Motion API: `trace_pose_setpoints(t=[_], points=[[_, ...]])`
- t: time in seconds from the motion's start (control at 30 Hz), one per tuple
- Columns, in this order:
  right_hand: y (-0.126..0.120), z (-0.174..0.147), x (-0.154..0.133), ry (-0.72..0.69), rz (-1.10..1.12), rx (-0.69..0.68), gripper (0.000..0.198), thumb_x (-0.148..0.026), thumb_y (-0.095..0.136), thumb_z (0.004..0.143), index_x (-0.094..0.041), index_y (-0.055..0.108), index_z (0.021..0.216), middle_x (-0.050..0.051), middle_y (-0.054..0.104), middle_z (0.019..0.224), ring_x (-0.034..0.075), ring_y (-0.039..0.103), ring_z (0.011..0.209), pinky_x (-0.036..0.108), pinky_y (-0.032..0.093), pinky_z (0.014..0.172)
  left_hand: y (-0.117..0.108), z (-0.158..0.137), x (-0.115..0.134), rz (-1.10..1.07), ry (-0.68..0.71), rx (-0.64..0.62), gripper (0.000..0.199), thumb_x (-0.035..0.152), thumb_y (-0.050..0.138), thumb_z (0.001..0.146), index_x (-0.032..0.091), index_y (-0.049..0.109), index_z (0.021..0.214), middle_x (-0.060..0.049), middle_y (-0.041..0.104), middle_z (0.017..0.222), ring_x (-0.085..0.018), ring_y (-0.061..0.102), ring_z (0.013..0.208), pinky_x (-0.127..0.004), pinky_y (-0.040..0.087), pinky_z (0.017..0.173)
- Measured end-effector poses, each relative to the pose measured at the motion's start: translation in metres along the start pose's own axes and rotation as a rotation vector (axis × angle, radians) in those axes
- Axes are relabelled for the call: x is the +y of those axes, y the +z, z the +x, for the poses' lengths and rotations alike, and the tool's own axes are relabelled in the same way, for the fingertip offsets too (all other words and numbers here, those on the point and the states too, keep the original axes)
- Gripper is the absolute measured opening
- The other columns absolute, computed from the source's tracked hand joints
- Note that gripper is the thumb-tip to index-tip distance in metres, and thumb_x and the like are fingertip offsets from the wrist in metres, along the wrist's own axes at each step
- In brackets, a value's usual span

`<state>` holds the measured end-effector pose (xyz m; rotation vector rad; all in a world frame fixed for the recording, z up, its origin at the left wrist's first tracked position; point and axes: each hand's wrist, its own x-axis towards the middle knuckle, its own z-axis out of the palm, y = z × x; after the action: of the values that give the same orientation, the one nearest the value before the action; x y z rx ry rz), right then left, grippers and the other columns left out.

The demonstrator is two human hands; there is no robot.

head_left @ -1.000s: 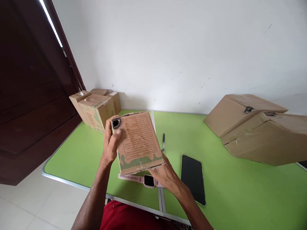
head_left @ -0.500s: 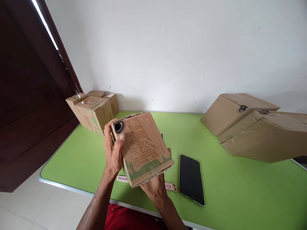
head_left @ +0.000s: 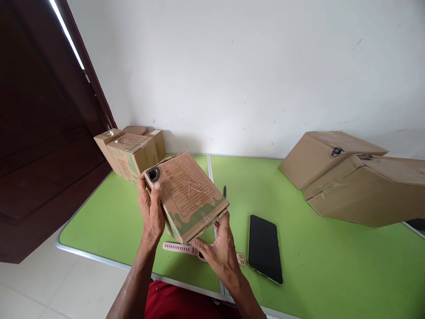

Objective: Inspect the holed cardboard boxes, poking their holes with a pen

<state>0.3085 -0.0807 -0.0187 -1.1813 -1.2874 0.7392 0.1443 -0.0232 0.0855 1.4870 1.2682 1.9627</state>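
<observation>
A small cardboard box [head_left: 189,195] with printed text, a green camouflage band and a dark-rimmed hole in one corner is held tilted above the table. My left hand [head_left: 152,212] grips its left side, thumb just below the hole. At the lower right edge, my right hand [head_left: 219,248] supports the box with thumb and fingers; part of the fingers is hidden behind it. Under the box and right hand lies a pink-strapped watch [head_left: 181,247], partly covered. A black smartphone [head_left: 264,249] rests right of my right hand. Beyond the box is a dark pen-like stick [head_left: 225,191].
The green folding table [head_left: 318,266] has a metal edge and a centre seam. Several cardboard boxes [head_left: 133,155] stand at the back left. Larger taped cartons [head_left: 348,177] sit at the right. A white wall [head_left: 245,79] rises behind; a dark door [head_left: 43,124] is at left.
The box has moved left and tilted further, with both hands on it. My right hand now shows more at the lower right edge. More of the watch and the pen-like stick is visible.
</observation>
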Motion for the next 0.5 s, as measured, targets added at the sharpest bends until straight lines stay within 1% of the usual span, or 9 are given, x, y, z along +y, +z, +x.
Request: trace_pose_setpoints(t=[0.07,0.1,0.17,0.23,0.3,0.37,0.43,0.5], points=[[-0.001,0.0,0.0,0.001,-0.02,-0.016,0.105,-0.048,0.093,0.079,-0.026,0.033,0.162,0.022,0.061,0.152,0.04,0.07,0.129,0.059,0.063,0.105,-0.001,0.002,-0.002,0.002,-0.001,0.002,0.041,0.056,0.057,0.104,0.021,0.066,0.124,-0.007,0.071,0.119,-0.027,0.064,0.112,-0.038,0.049,0.1],[0.0,-0.001,-0.001,0.003,-0.033,-0.018,0.106,-0.047,0.093,0.079,-0.025,0.032,0.162,0.022,0.06,0.152,0.04,0.071,0.129,0.059,0.062,0.106,-0.001,0.002,-0.003,0.002,0.001,-0.001,0.041,0.056,0.056,0.105,0.021,0.066,0.124,-0.007,0.071,0.118,-0.027,0.064,0.112,-0.038,0.049,0.099],[0.005,-0.003,-0.005,0.001,-0.067,0.003,0.118,-0.046,0.097,0.073,-0.024,0.026,0.166,0.024,0.056,0.156,0.043,0.066,0.136,0.062,0.059,0.111,0.0,0.001,-0.002,-0.003,0.022,-0.007,0.041,0.056,0.055,0.105,0.021,0.066,0.123,-0.007,0.071,0.117,-0.027,0.063,0.111,-0.038,0.048,0.099],[0.013,-0.007,-0.009,-0.021,-0.11,0.057,0.135,-0.046,0.101,0.067,-0.023,0.016,0.169,0.026,0.049,0.161,0.046,0.057,0.146,0.065,0.054,0.116,0.003,-0.001,-0.001,-0.013,0.056,-0.015,0.041,0.056,0.054,0.106,0.021,0.066,0.123,-0.007,0.07,0.118,-0.027,0.063,0.113,-0.038,0.048,0.101],[0.021,-0.011,-0.011,-0.053,-0.133,0.096,0.144,-0.044,0.102,0.064,-0.022,0.006,0.17,0.028,0.043,0.164,0.047,0.051,0.151,0.066,0.051,0.119,0.005,-0.004,0.001,-0.015,0.08,-0.024,0.041,0.056,0.053,0.107,0.021,0.065,0.125,-0.008,0.068,0.121,-0.027,0.062,0.116,-0.038,0.047,0.104],[0.027,-0.015,-0.01,-0.059,-0.126,0.11,0.148,-0.043,0.102,0.064,-0.021,0.0,0.17,0.03,0.041,0.165,0.046,0.052,0.15,0.065,0.052,0.117,0.007,-0.008,0.003,0.006,0.085,-0.026,0.042,0.057,0.052,0.108,0.021,0.064,0.125,-0.008,0.067,0.123,-0.027,0.061,0.118,-0.039,0.046,0.106],[0.03,-0.017,-0.008,-0.038,-0.101,0.116,0.154,-0.042,0.103,0.062,-0.022,-0.005,0.169,0.029,0.041,0.166,0.045,0.052,0.151,0.064,0.053,0.116,0.008,-0.012,0.003,0.042,0.077,-0.023,0.043,0.06,0.051,0.108,0.022,0.063,0.125,-0.01,0.067,0.125,-0.028,0.061,0.12,-0.041,0.045,0.107],[0.031,-0.019,-0.005,-0.023,-0.097,0.129,0.157,-0.042,0.104,0.059,-0.023,-0.005,0.169,0.027,0.043,0.165,0.045,0.053,0.151,0.065,0.053,0.116,0.009,-0.015,0.002,0.073,0.068,-0.018,0.046,0.062,0.05,0.107,0.022,0.062,0.128,-0.011,0.066,0.129,-0.03,0.06,0.122,-0.044,0.044,0.109]])
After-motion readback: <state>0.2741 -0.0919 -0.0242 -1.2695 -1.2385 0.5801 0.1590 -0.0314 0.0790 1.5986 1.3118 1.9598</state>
